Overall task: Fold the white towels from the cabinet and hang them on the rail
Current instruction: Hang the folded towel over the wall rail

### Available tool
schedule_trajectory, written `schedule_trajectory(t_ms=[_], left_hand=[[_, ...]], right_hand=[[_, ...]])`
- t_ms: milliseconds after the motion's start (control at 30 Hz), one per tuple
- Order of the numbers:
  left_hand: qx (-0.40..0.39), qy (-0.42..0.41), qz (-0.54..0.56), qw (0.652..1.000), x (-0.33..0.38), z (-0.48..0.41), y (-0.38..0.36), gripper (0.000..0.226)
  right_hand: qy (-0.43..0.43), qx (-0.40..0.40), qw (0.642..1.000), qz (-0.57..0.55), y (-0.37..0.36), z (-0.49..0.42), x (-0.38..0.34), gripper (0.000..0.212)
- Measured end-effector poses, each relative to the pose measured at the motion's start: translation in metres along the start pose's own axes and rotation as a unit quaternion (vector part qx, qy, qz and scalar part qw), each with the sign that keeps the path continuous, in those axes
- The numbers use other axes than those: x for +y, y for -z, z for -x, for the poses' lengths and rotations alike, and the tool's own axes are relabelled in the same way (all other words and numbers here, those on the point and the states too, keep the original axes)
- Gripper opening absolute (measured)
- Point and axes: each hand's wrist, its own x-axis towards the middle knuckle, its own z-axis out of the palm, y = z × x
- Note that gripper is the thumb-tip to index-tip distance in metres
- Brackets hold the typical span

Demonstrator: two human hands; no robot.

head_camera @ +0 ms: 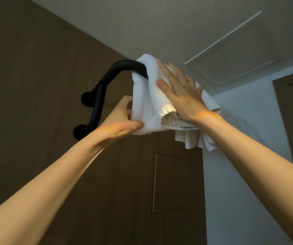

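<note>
Hanging step: towel (144, 96) draped over rail (105, 85). Left grip (120, 121) pinches its hem below the rail; right grip (181, 93) presses, spread flat. Next: level both halves.

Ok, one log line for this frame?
stage: hanging | towel: draped over rail | left hand: pinches towel edge | right hand: flat on towel

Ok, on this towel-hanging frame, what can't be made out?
Head view, the only one.
Rail: its run to the right is hidden by the towel and the right hand.
Left hand: the tips of its fingers are behind the towel's lower fold.
Pleated cloth beyond the right hand: same towel or a second one, cannot tell.
Left forearm: lower edge blurred.
</note>
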Motion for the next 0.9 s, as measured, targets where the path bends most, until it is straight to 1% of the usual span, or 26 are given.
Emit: schedule_trajectory(t_ms=[100,233,267,333,400,433,467,500,533,567,633,700,733,800,833,900], left_hand=[[0.014,-0.006,-0.012,1.000,0.000,0.003,-0.001,0.055],[0.011,0.004,-0.011,1.000,-0.003,0.003,-0.004,0.062],[0.015,0.017,0.004,1.000,-0.003,0.005,-0.004,0.063],[0.013,0.046,0.105,0.993,-0.004,0.009,-0.003,0.055],[-0.015,0.057,0.198,0.978,0.000,0.013,-0.002,0.046],[-0.028,0.060,0.197,0.978,0.004,0.014,-0.003,0.048],[-0.029,0.060,0.149,0.987,0.007,0.013,-0.004,0.059],[-0.016,0.060,0.081,0.995,0.010,0.012,-0.008,0.078],[0.009,0.059,0.014,0.998,0.011,0.010,-0.011,0.089],[0.037,0.053,-0.026,0.998,0.012,0.007,-0.014,0.092],[0.074,0.040,-0.030,0.996,0.010,0.004,-0.019,0.085],[0.080,0.032,-0.016,0.996,0.005,0.000,-0.020,0.080],[0.074,0.030,-0.010,0.997,0.004,-0.001,-0.020,0.076],[0.064,0.025,0.000,0.998,0.004,0.000,-0.019,0.067],[0.060,0.025,0.004,0.998,0.004,0.000,-0.018,0.064],[0.057,0.021,0.004,0.998,0.002,-0.001,-0.017,0.062]], right_hand=[[-0.011,0.028,0.999,-0.016,-0.016,-0.002,-0.003,0.054],[-0.015,0.076,0.997,0.002,-0.039,0.000,-0.005,0.059],[-0.017,0.090,0.996,0.010,-0.045,0.002,-0.006,0.061],[-0.028,0.110,0.993,0.030,-0.057,0.007,-0.008,0.065],[-0.036,0.113,0.992,0.040,-0.064,0.011,-0.009,0.067],[-0.037,0.112,0.992,0.040,-0.064,0.012,-0.009,0.067],[-0.034,0.111,0.992,0.043,-0.063,0.012,-0.009,0.066],[-0.026,0.111,0.992,0.047,-0.060,0.013,-0.008,0.064],[-0.016,0.107,0.993,0.048,-0.056,0.012,-0.006,0.062],[-0.003,0.098,0.994,0.043,-0.051,0.013,-0.003,0.060],[0.030,0.088,0.995,0.029,-0.041,0.015,0.006,0.055],[0.045,0.097,0.994,0.033,-0.031,0.017,0.015,0.051],[0.037,0.107,0.993,0.039,-0.027,0.016,0.021,0.049],[-0.011,0.118,0.992,0.046,-0.023,0.012,0.032,0.048],[-0.040,0.116,0.992,0.031,-0.023,0.010,0.037,0.049],[-0.070,0.104,0.991,-0.041,-0.027,0.005,0.044,0.052]])
